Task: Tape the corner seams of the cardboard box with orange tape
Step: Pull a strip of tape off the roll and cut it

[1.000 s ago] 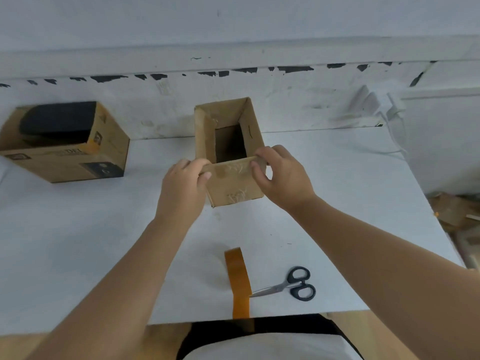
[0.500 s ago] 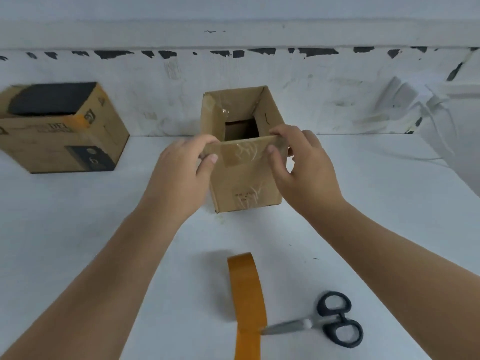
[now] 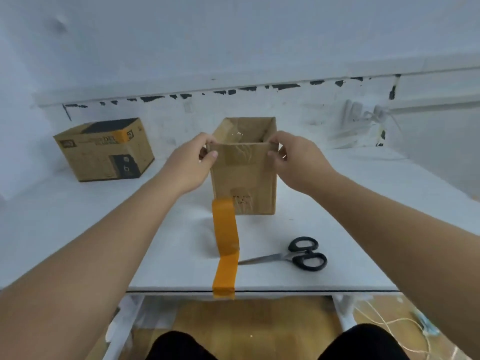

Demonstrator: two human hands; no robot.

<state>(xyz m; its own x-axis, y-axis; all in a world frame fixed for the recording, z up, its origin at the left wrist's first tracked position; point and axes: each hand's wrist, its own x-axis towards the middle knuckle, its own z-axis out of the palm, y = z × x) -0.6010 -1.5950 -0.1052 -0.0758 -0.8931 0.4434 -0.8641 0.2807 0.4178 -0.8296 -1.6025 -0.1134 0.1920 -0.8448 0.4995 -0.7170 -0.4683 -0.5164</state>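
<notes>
Two white surfaces fill the room: a scuffed wall (image 3: 233, 48) and the bench (image 3: 78, 216). Upright at mid-bench, the open cardboard box (image 3: 249, 183) is pinched at its near top corners by both hands (image 3: 191, 165) (image 3: 298, 162). Before it lie orange tape (image 3: 226, 245) and scissors (image 3: 298, 254).
</notes>
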